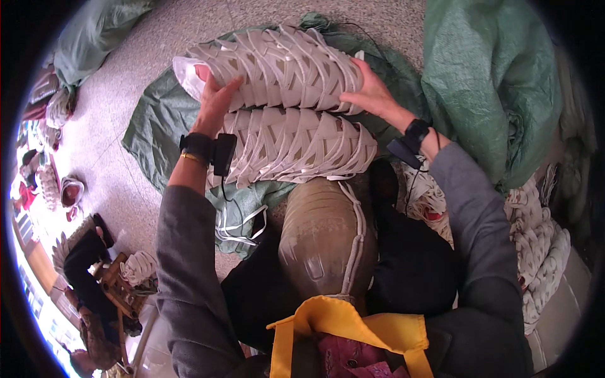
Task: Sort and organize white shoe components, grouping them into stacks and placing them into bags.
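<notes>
The floor [120, 145] is grey and speckled, and on it a wrinkled green plastic sheet [157, 120] is spread. A long, rounded bundle [283, 69] of pale flat straps, crossing each other like a net, is between the person's two hands, above this sheet. The left hand [217, 88] grips its left end, where smooth white material shows; the right hand [372, 91] clasps the right end. A second bundle [296, 142], similarly ribbed, lies just beside it, nearer to the person.
</notes>
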Demonstrator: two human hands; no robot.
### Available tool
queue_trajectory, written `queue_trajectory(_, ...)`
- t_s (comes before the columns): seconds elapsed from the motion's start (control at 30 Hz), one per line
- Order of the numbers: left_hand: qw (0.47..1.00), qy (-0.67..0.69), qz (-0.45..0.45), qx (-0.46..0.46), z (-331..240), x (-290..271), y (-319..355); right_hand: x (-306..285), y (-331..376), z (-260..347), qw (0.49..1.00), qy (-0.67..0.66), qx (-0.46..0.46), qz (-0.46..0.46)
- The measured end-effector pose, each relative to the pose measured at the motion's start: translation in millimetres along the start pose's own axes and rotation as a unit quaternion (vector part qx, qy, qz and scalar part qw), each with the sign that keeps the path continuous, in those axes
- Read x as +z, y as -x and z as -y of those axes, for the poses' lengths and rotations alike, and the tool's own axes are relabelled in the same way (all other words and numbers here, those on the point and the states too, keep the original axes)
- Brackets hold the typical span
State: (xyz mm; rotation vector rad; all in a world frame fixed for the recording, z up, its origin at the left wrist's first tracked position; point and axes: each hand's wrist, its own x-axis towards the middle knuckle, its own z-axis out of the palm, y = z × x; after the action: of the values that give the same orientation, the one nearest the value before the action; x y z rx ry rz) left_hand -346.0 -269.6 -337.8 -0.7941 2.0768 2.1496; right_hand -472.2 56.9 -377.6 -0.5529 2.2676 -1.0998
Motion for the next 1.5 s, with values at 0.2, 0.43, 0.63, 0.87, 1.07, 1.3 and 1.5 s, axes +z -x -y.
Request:
queue_trajectory(0.2,0.997,-0.068,-0.02,0.004,-7,-4,2,-18,7,-9,1.0,0.016,-0.013,0.013)
queue_trajectory(0.43,0.906,-0.339,-0.212,0.138,3,-28,77,-29,99,-17,0.978,0.021,0.208,-0.011)
queue_trajectory(0.63,0.885,-0.423,-0.163,0.107,21,-24,132,2,144,15,0.858,-0.363,0.312,0.187)
queue_trajectory(0.87,0.804,-0.543,-0.187,0.155,13,-31,116,7,132,4,0.853,-0.387,0.289,0.195)
queue_trajectory(1.07,0.938,-0.337,-0.078,-0.012,36,-48,109,11,130,4,0.861,-0.373,0.294,0.181)
queue_trajectory(1.3,0.961,-0.261,-0.081,-0.042,48,-31,102,1,107,6,0.887,-0.31,0.286,0.188)
queue_trajectory(1.5,0.937,-0.324,-0.108,0.076,47,-45,118,-4,106,5,0.885,-0.264,0.329,0.194)
